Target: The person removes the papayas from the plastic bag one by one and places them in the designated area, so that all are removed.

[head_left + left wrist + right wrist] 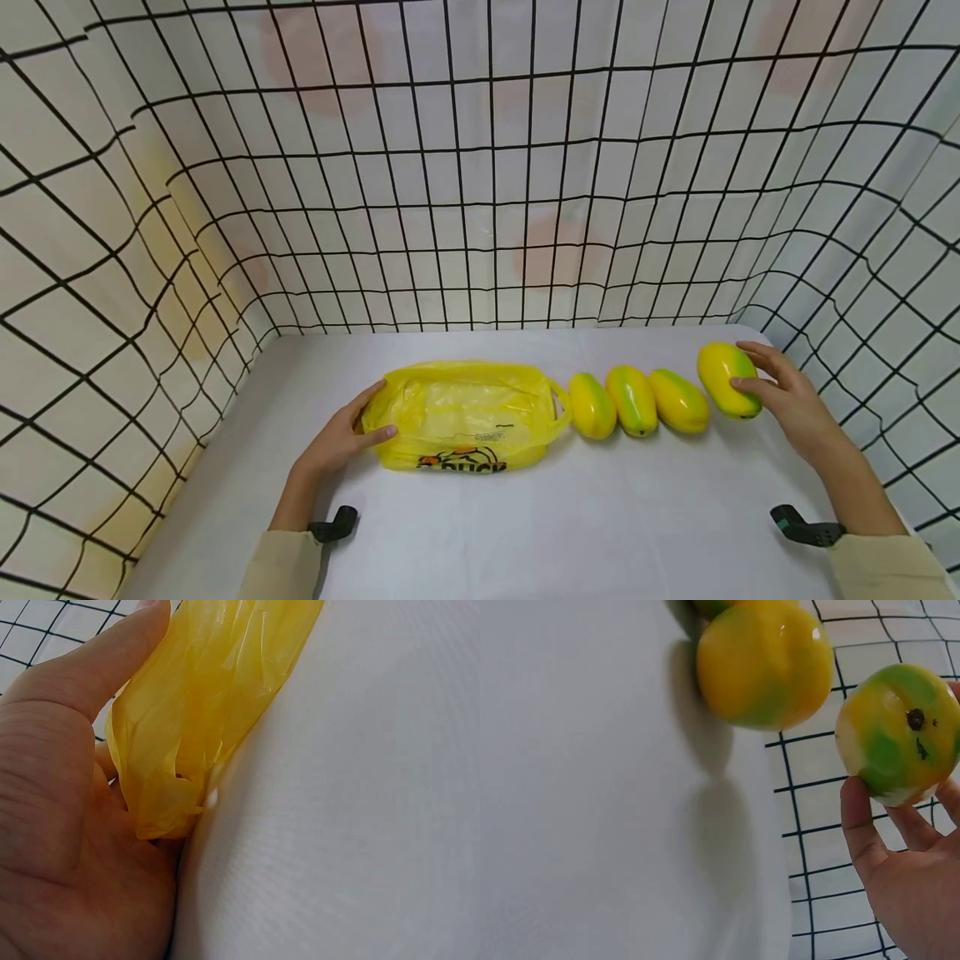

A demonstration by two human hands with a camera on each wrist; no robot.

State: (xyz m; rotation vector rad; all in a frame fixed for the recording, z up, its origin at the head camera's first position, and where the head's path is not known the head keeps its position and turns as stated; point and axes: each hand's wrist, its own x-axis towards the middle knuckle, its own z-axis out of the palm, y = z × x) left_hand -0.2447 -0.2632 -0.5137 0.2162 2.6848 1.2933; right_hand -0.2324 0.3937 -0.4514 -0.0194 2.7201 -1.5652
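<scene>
A yellow translucent plastic bag point(465, 408) with black print lies flat on the white table, its handle loop toward the right. My left hand point(337, 437) holds the bag's left end, thumb on the near side and fingers on the far side. In the left wrist view the crinkled bag end point(180, 742) lies between thumb and fingers. My right hand point(798, 408) grips a yellow-green papaya point(722, 375) just above the table; its dark stem spot shows in the right wrist view. Three similar papayas point(632, 400) lie in a row between the bag and this hand.
A black wire grid point(491, 200) backed by white cloth stands along the table's far edge and both sides. The white table point(555, 525) stretches in front of the bag and papayas. Each wrist wears a black strap device point(806, 527).
</scene>
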